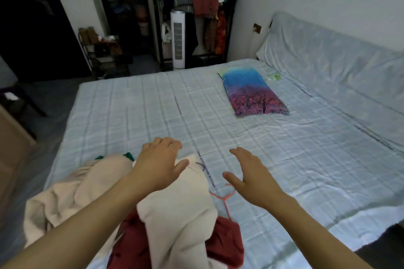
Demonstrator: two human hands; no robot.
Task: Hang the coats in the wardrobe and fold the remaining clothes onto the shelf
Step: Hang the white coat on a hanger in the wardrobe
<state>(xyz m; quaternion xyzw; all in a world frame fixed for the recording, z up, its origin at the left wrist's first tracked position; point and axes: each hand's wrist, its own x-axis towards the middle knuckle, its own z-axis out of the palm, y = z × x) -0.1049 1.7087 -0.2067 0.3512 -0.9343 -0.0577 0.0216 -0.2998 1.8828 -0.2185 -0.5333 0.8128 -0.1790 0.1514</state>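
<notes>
A cream fleece coat (175, 214) lies crumpled on the near left part of the bed, over a dark red garment (225, 244) with a thin coral drawstring (223, 199). A bit of green fabric (127, 155) shows at the coat's far edge. My left hand (160, 164) hovers over the coat's far end, fingers spread and relaxed, holding nothing. My right hand (251, 178) is held out over the bare sheet to the right of the pile, fingers straight, empty. The open wardrobe (122, 6) stands dark at the back left.
The bed (153, 111) has a pale blue checked sheet. A blue-and-pink tree-print pillow (253, 91) lies at its far right. Behind the bed stand a white tower fan (178, 39), a black rack heaped with clothes (205, 2) and a shoe rack (102, 54).
</notes>
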